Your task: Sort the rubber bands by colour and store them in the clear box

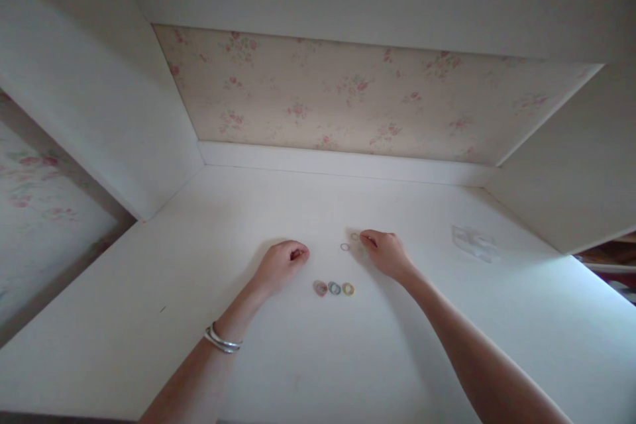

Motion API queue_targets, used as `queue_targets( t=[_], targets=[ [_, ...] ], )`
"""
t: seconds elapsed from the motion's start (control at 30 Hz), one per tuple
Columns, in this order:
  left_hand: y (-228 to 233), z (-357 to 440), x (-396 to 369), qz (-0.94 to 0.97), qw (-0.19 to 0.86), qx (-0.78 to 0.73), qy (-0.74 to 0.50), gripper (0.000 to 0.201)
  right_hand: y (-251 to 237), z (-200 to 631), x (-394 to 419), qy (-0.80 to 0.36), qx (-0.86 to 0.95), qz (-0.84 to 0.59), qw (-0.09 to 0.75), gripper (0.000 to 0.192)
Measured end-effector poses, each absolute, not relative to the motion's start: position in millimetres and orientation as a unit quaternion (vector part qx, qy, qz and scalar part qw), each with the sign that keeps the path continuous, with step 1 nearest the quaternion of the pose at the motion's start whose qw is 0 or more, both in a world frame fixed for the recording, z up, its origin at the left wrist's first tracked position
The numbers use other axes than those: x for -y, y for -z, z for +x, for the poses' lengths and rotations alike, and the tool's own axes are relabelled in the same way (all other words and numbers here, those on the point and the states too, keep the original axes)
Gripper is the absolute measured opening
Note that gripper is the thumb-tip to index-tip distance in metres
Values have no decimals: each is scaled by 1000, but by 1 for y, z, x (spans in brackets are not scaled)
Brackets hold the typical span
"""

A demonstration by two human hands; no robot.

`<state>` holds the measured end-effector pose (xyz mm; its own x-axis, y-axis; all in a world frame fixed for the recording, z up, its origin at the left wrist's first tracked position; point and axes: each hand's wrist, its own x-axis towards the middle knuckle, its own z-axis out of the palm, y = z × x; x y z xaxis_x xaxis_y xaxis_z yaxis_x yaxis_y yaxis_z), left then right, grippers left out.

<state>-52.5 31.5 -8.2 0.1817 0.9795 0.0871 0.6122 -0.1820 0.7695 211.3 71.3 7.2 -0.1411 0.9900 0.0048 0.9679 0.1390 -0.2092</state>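
Bench (278,371) in white is spread across the lower frame. The left hand (282,265) is held just left of centre, the right hand (390,253) right of it; the fingers of both are curled closed, and whether anything is gripped cannot be told. A clear plastic bag (474,244) is seen at right. Below centre, pink rings (322,288), green rings (334,287) and yellow rings (351,291) are already grouped, apparently by colour. Beside the right hand, a pinkish ring (344,251) and a pale yellow ring (354,240) are left ungrouped.
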Motion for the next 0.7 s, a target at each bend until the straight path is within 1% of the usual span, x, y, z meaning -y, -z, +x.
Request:
queue_targets(
  t=[0.1,0.17,0.27,0.43,0.7],
  targets=[
    [8,-52,-31,707,303,-563,-303,21,-8,220,-72,-82,738,-663,98,38],
    [8,-52,-31,707,302,-564,-302,21,-9,222,-73,-94,738,-660,100,36],
    [8,-53,-31,710,299,-563,-301,21,-10,219,-73,-97,758,-641,70,34],
    [9,-54,-31,717,283,-559,-305,22,-13,205,-76,-46,769,-638,6,35],
    [8,-53,-31,720,286,-561,-293,22,-19,202,-90,-53,771,-635,-5,31]
  ],
)
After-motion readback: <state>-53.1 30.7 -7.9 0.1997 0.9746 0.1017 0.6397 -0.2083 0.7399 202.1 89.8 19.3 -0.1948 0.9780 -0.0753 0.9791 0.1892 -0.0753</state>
